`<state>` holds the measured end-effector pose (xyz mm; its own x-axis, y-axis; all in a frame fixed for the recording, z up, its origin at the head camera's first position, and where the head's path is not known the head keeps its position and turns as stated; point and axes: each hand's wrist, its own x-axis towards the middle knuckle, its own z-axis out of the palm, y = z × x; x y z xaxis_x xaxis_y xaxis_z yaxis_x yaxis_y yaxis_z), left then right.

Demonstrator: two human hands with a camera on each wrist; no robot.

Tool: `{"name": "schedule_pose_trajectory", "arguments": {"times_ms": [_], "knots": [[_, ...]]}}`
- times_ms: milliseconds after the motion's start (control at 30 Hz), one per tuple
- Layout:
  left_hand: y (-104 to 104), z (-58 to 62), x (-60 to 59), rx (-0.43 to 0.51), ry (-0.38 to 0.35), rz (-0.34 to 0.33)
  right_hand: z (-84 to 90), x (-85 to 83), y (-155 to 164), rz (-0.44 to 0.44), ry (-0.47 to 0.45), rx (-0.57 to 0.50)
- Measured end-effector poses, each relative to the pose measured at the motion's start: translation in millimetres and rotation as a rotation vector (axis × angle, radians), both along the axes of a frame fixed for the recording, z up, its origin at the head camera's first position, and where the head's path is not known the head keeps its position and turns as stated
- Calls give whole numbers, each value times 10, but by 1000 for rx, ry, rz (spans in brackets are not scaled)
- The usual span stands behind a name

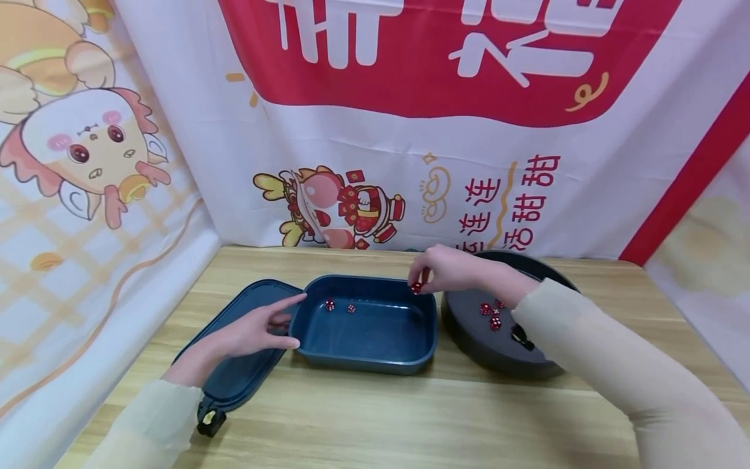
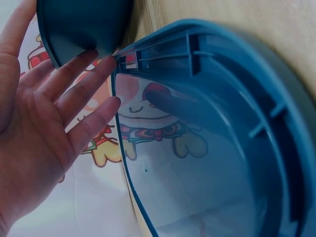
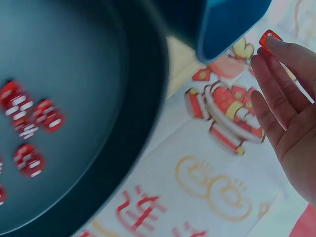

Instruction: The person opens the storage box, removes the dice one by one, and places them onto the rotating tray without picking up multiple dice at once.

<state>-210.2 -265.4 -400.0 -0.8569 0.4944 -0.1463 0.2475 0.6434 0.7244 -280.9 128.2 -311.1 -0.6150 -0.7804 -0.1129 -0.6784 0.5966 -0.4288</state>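
A red die with white dots [image 1: 416,288] is pinched between thumb and fingertips of my right hand [image 1: 448,268], above the right rim of a blue rectangular box [image 1: 369,358]. In the right wrist view the same die [image 3: 269,39] shows at the fingertips. Two red dice lie in the box, one die [image 1: 329,305] left of the other die [image 1: 351,308]. My left hand [image 1: 258,331] spreads its fingers by the box's left side, thumb and fingertip at the rim. That hand [image 2: 54,103] looks straight-fingered in the left wrist view. Several dice [image 1: 495,322] lie in a round dark pan [image 1: 469,339].
A blue lid [image 1: 234,381] lies left of the box, under my left hand, with a black clip [image 1: 211,423] at its near end. Another black clip [image 1: 521,337] is in the pan. A printed cloth [image 1: 375,143] hangs behind the wooden table [image 1: 410,423].
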Motion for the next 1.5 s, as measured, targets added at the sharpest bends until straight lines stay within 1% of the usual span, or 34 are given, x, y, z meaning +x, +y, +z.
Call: {"name": "schedule_pose_trajectory", "arguments": {"times_ms": [167, 300, 433, 667, 833, 1067, 1233, 1300, 1433, 1500], "knots": [[-11, -10, 9, -4, -9, 4, -108, 3, 340, -89, 1, -9], [-10, 6, 2, -1, -3, -2, -225, -48, 604, -155, 16, -8], [2, 19, -3, 7, -7, -7, -335, -108, 816, -199, 35, 1], [-3, 9, -8, 8, -8, -3, -475, -219, 1017, -280, 58, 78], [5, 0, -5, 9, -8, 0, -546, -267, 1090, -323, 45, 119], [20, 9, 1, 5, -10, 4, -603, -307, 1138, -307, 26, 136], [22, 21, 2, 7, -16, 5, -635, -331, 1124, -286, -2, 145], [21, 23, 2, 9, -18, 5, -643, -337, 1118, -277, -28, 152], [17, 17, 1, 10, -18, 4, -608, -335, 1099, -270, -73, 169], [13, 14, 0, 11, -17, 5, -561, -334, 1088, -275, -68, 162]]}}
